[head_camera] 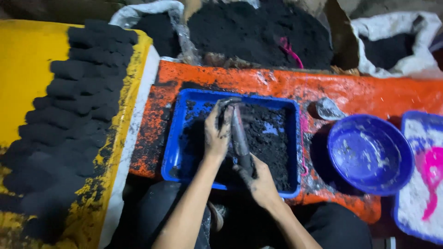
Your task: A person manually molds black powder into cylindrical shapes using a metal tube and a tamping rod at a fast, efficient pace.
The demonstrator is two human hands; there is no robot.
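- Grey metal tube mould [240, 138] stands tilted over the blue rectangular plastic tray [173, 143] of black charcoal powder [267, 138]; right hand [258, 177] fingers clamped on its lower end
- Left hand [217, 131] fingers curled around its top
- Risk: sooty grip may slip; powder could spill onto the orange tabletop [369, 92]

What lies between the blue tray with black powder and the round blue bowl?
In the head view, between the blue tray and the round blue bowl lies a strip of orange table dusted with black powder, plus a small grey scoop-like piece toward the back.
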